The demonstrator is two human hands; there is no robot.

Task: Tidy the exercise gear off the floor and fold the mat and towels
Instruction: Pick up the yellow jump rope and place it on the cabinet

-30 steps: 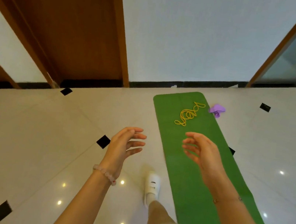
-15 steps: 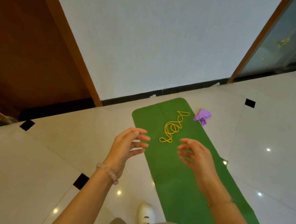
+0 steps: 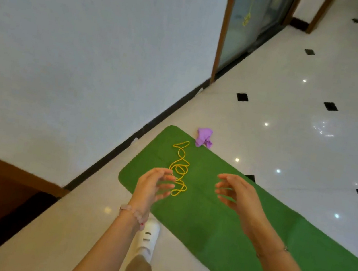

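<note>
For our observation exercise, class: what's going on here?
A person stands beside one end of a green mat laid out on the tiled floor. The left hand and right hand are held out, fingers loosely spread, holding nothing. A yellow rope lies tangled on the mat, just past the hands. A crumpled purple cloth sits at the mat's far edge. Nothing is picked up or folded yet.

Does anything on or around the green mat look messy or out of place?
The yellow cord lies in a loose tangle on the green mat near its far end, and a crumpled purple cloth sits on the floor at that end's edge.
</note>
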